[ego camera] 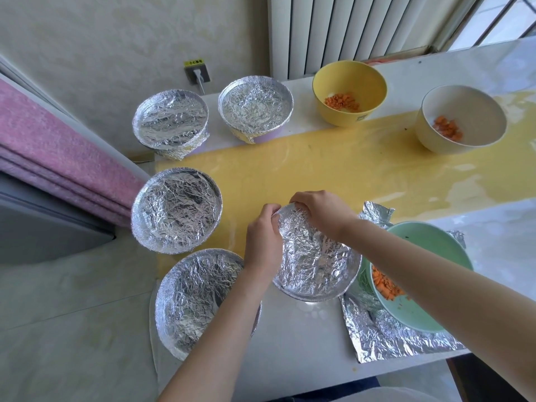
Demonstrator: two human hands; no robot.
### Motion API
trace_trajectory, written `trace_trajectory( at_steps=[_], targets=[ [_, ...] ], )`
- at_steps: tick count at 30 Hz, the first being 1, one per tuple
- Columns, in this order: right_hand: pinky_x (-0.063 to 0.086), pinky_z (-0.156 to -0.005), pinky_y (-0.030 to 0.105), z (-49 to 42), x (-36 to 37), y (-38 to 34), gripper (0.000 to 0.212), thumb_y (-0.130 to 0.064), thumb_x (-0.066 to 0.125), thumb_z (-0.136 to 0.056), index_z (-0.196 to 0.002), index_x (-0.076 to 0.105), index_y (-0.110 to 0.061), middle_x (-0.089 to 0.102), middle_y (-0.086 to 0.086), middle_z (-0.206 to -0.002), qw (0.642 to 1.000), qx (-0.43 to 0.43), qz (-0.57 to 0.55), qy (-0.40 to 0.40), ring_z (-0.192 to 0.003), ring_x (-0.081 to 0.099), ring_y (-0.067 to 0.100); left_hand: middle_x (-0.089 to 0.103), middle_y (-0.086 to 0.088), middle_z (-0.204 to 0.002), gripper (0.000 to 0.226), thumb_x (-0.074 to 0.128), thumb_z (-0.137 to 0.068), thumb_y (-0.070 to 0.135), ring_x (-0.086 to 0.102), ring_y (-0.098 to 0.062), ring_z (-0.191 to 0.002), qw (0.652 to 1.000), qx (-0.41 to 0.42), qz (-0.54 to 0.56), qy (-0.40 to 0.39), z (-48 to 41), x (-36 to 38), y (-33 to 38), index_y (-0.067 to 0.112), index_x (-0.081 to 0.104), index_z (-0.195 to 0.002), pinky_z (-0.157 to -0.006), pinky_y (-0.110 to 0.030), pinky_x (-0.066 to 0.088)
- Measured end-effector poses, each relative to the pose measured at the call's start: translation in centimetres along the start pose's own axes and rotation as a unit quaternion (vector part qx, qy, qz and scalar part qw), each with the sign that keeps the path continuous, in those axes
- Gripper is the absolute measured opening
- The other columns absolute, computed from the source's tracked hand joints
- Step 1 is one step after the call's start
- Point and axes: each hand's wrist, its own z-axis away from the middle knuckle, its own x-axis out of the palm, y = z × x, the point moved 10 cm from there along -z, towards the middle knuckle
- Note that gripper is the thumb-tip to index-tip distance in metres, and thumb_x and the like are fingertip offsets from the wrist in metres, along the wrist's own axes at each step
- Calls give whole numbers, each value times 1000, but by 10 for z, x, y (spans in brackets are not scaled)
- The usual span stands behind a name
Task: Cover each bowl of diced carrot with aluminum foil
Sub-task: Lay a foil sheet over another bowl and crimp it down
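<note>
Head view, bowl in hand: the foil-draped bowl sat at the near edge of the yellow runner, its far rim not yet tucked.
Left hand: pinched the foil at the rim's far-left.
Right hand: fingers curled over the far rim, gripping foil.
Finished: four covered bowls clustered round the runner's left end.
Open: a yellow bowl and a cream bowl at the runner's far side. A green bowl lay off its near right on a spare foil sheet, carrot showing.
Doing it well: probably crimp in short steps round the rim, pressing down and under — gently, since foil tears.
</note>
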Motion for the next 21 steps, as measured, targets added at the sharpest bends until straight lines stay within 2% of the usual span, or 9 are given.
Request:
trace_trajectory(
  at_steps=[3,6,9,12,14,17,19,21],
  targets=[
    [49,-63,33,-3,0,4,26,-3,42,-94,-111,57,-15,65,6,-99,999,26,26,-14,-81,61,27,64,-12,-99,27,38,-99,8,56,-24,-83,1000,-24,-14,6,1,-1,-7,6,53,-121,-63,-21,30],
    [46,-72,32,-3,3,-6,28,-8,41,-97,-119,56,-16,63,4,-109,999,1,18,-36,-94,59,26,64,-15,-99,28,38,-98,3,57,-28,-88,999,-36,-29,18,5,-4,-9,4,53,-122,-63,-21,30],
    [48,-66,35,-4,5,-8,38,7,44,-86,-113,60,-15,67,9,-100,999,0,8,-51,-81,61,29,64,-13,-98,28,39,-96,-2,57,-26,-87,999,-38,-35,14,5,-1,-8,5,54,-119,-63,-23,31],
    [40,-58,30,-5,3,-9,40,11,42,-79,-106,60,-13,66,9,-93,998,10,26,-48,-70,55,26,65,-13,-96,30,41,-94,-5,59,-27,-85,999,-38,-35,13,4,0,-9,7,54,-119,-62,-25,35],
    [35,-58,28,-4,3,-13,39,9,42,-80,-108,58,-13,65,7,-96,998,13,48,-49,-71,52,24,65,-13,-96,31,42,-93,-6,60,-28,-85,998,-41,-36,15,4,-1,-10,7,54,-119,-62,-25,35],
    [38,-62,29,-3,4,-18,37,5,42,-86,-115,54,-13,62,4,-105,997,-6,62,-55,-84,58,25,65,-13,-97,32,42,-93,-6,59,-27,-85,998,-43,-42,8,4,0,-11,7,54,-119,-62,-24,35],
    [40,-67,29,-1,6,-21,32,1,42,-91,-117,53,-14,61,2,-109,996,-34,62,-54,-91,58,22,65,-13,-100,33,43,-92,-7,61,-27,-89,998,-37,-44,2,5,1,-8,7,53,-120,-65,-28,43],
    [36,-65,27,-1,7,-23,29,0,41,-93,-114,54,-14,61,3,-107,995,-46,63,-55,-83,55,21,66,-12,-102,34,44,-92,-8,62,-27,-90,999,-22,-49,-1,6,3,-4,7,52,-120,-71,-36,51]
  ],
)
